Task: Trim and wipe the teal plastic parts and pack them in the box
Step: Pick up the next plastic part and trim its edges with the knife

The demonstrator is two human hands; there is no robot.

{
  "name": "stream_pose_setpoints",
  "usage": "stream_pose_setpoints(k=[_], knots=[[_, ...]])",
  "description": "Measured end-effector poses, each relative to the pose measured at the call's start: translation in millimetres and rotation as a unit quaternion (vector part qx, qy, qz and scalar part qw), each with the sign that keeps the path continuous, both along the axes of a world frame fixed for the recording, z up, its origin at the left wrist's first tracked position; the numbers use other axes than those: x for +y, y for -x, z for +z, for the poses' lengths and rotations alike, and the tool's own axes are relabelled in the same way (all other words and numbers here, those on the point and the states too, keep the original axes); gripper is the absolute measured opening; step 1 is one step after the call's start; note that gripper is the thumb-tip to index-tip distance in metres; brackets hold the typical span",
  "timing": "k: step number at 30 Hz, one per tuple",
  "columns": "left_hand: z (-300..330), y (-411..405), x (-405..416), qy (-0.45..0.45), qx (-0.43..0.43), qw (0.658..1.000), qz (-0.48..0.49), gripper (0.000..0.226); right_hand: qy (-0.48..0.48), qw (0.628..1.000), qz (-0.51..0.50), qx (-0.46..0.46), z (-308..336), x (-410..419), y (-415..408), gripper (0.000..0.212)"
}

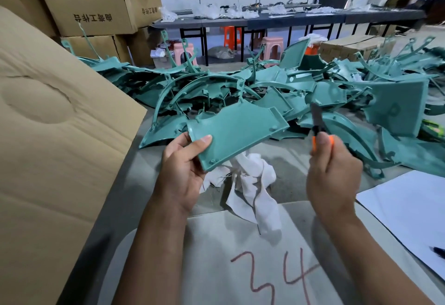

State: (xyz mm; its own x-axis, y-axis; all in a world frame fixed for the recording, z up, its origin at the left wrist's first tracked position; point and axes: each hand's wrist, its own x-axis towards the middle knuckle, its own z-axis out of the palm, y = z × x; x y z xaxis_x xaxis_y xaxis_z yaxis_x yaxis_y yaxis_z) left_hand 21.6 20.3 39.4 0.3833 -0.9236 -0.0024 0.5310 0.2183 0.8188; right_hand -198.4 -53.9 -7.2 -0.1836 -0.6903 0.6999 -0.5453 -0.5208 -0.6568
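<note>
We hold one teal plastic part [234,133] up over the grey table [296,160]: our left hand [184,169] grips its near-left corner, thumb pressed on the upper face and fingers curled beneath. The part sits tilted, its far edge higher, directly above a crumpled white rag [252,184] that lies on the table and hangs partly from under that same hand. Our right hand [333,172] is clenched round a knife [319,124] with an orange handle, its dark blade pointing up and blurred, just right of the held part and not touching it. Behind the held part spreads the heap of teal parts [277,88], tangled with thin curved runners. Left of the held part stands the flap of a large cardboard box [55,136]. Nearer to us than the part, the table carries a pale sheet marked 34 in red [272,278], and to its right lies a white sheet [409,208]
</note>
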Motion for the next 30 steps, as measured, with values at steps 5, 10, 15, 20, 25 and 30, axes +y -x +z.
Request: stream_pose_setpoints(k=[5,10,15,20,25,30], knots=[[-2,-2,-1,-0.009,-0.006,1.000,0.024,0.028,0.074,0.992,0.098,0.008,0,5,3,0.047],[-3,3,-3,-0.027,-0.025,0.999,0.027,0.029,0.088,0.979,0.118,0.139,2,17,-20,0.039],[-3,0,-3,-0.034,-0.023,0.998,0.038,0.036,-0.009,0.997,-0.019,0.069,0,2,-1,0.051],[-5,4,-5,-0.029,-0.023,0.999,0.039,0.035,0.090,0.984,0.132,0.076,4,13,-11,0.047],[-6,0,-4,-0.010,-0.028,0.999,0.026,0.035,0.045,0.991,0.060,0.114,3,9,-11,0.041],[-10,-1,-5,0.005,-0.056,0.997,0.047,0.036,-0.071,0.980,0.132,-0.134,5,6,2,0.056]])
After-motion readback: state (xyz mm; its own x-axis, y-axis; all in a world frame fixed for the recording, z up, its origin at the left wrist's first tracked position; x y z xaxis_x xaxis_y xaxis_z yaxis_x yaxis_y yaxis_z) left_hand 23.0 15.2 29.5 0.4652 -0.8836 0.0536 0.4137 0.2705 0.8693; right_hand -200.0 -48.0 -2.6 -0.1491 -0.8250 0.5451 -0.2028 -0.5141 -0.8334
